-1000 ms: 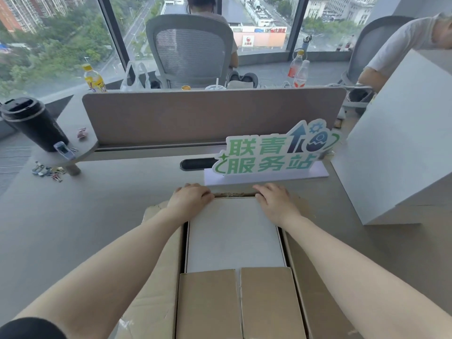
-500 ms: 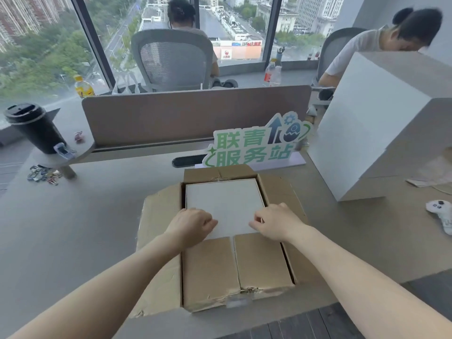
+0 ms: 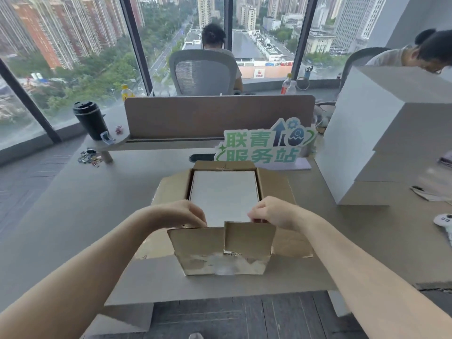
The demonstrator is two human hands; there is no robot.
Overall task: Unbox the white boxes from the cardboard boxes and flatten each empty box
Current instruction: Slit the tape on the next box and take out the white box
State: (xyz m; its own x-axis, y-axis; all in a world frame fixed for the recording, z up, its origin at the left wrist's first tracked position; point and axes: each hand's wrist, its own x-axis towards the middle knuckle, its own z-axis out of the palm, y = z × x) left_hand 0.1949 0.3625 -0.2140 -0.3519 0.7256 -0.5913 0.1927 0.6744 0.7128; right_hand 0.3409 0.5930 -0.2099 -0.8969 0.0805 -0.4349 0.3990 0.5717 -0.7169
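An open cardboard box (image 3: 276, 189) sits on the grey desk in front of me, its flaps spread outward. Inside it lies a white box (image 3: 223, 192), top face showing. My left hand (image 3: 183, 212) and my right hand (image 3: 274, 212) curl over the near edge of the white box, fingers tucked down between it and the cardboard. The near flaps (image 3: 220, 245) stand up toward me and hide the fingertips.
A stack of white boxes (image 3: 381, 143) rises at the right. A green-lettered sign (image 3: 264, 145) stands just behind the cardboard box, before a desk divider (image 3: 215, 116). A black cup (image 3: 90, 119) and keys (image 3: 89, 159) lie left; a white game controller (image 3: 446, 222) lies far right. Two people sit beyond.
Both hands slid from the far edge of the white box back to its near edge and curled onto it. The near flaps have tipped up. The view pulled back from the desk.
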